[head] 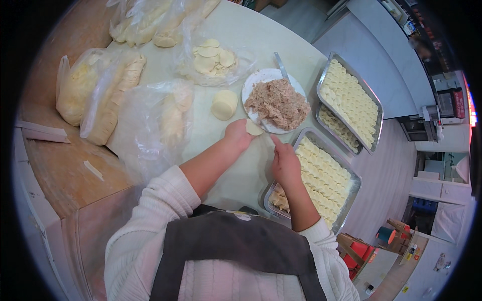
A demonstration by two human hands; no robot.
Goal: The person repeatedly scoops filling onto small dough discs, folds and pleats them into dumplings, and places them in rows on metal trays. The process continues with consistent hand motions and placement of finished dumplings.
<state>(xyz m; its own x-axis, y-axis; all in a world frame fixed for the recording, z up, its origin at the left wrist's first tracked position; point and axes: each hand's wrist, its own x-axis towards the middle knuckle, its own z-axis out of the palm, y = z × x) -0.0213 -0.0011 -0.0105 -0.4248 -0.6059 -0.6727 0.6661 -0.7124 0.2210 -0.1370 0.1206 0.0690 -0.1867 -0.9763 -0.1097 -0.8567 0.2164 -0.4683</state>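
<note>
My left hand (239,134) holds a round dough wrapper (255,128) by the near edge of a white plate (250,81). A mound of ground meat filling (278,103) lies on the plate, with a flat metal spatula (281,66) stuck in at its far side. My right hand (285,160) is to the right of the wrapper, its index finger pointing towards the plate; whether it grips anything is not clear. A stack of round wrappers (224,105) stands left of the plate. Beside my right forearm, a metal tray (356,188) holds rows of folded dumplings (324,173).
Two more metal trays of dumplings (350,101) overlap at the right table edge. Loose wrappers (212,58) lie on an opened plastic bag behind the stack. Plastic bags of dough wrappers (116,94) fill the left side, partly over a wooden surface (75,165).
</note>
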